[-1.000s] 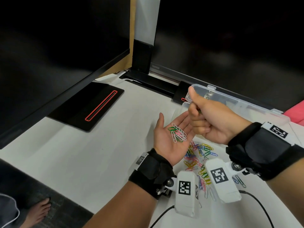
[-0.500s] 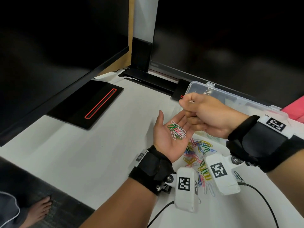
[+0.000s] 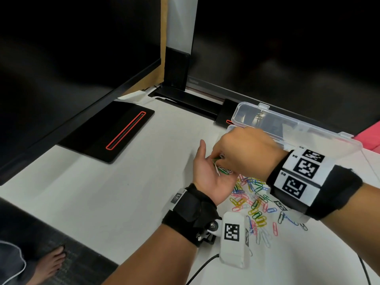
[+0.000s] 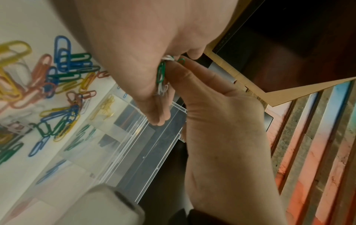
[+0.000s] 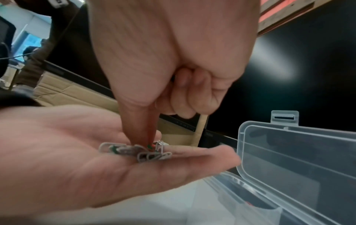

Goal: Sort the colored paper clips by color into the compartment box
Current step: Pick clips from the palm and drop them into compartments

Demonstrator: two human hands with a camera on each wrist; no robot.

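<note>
My left hand [image 3: 206, 174] lies palm up and flat above the white table, carrying several white, green and pink paper clips [image 3: 223, 170] [image 5: 134, 152] [image 4: 161, 74]. My right hand [image 3: 219, 161] hovers knuckles up over that palm; its thumb and forefinger [image 5: 140, 129] pinch down on one clip in the small heap, the other fingers curled. A pile of mixed coloured clips [image 3: 253, 198] [image 4: 57, 73] lies on the table under both wrists. Behind stands the clear compartment box [image 3: 287, 128] [image 5: 298, 152], lid up, with yellow [image 4: 106, 106] and green clips [image 4: 80, 137] in separate compartments.
Two dark monitors rise at the back and left. A black stand base with a red outline [image 3: 107, 134] lies at the left. A pink object [image 3: 370, 136] shows at the right edge. The table's front edge runs diagonally at lower left, with a bare foot [image 3: 51, 262] on the floor.
My right hand has come down from in front of the box lid onto my left palm, turning knuckles up. The left hand has stayed palm up with its clips.
</note>
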